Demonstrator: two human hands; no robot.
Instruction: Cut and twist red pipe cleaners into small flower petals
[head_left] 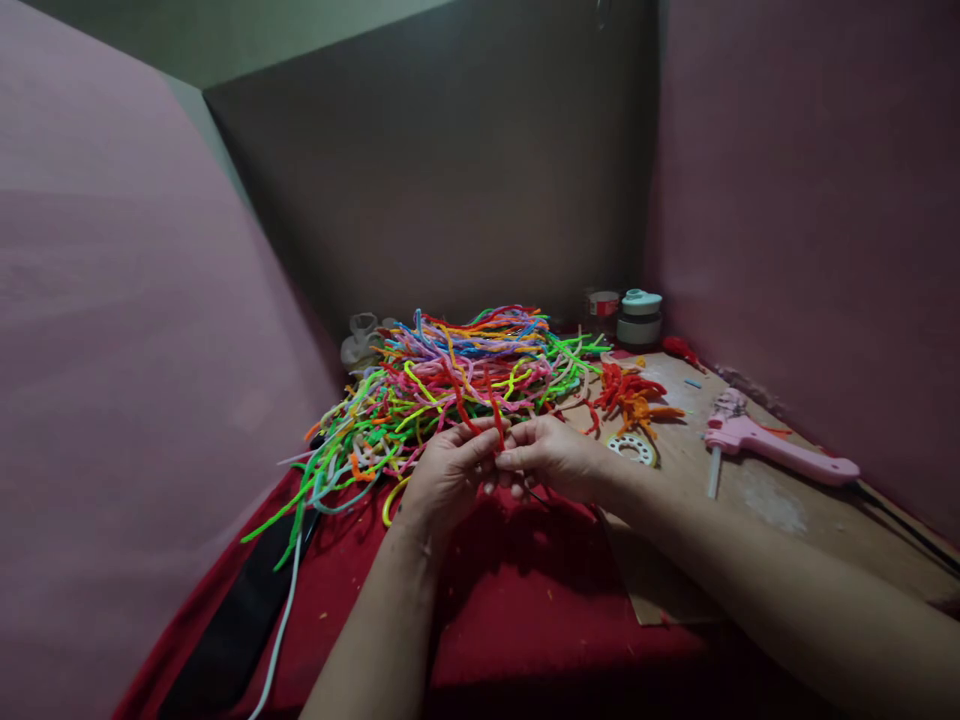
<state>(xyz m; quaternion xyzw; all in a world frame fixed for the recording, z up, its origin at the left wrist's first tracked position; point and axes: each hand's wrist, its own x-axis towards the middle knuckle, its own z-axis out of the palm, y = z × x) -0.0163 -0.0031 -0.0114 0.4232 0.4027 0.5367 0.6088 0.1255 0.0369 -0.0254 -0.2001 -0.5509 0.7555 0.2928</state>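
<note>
My left hand (448,477) and my right hand (551,457) meet in front of me, fingertips pinched together on red pipe cleaners (480,405) that stick up between them. Just behind the hands lies a big heap of pipe cleaners in many colours (457,370), green ones trailing to the left. Both hands hover over a red cloth (510,610).
A pink glue gun (776,450) lies on a brown board (780,500) at right, its cord running off to the right. Red and orange pipe-cleaner pieces (630,393) and a small white ring (631,448) sit near it. Small jars (639,317) stand at the back. Pink panels wall in both sides.
</note>
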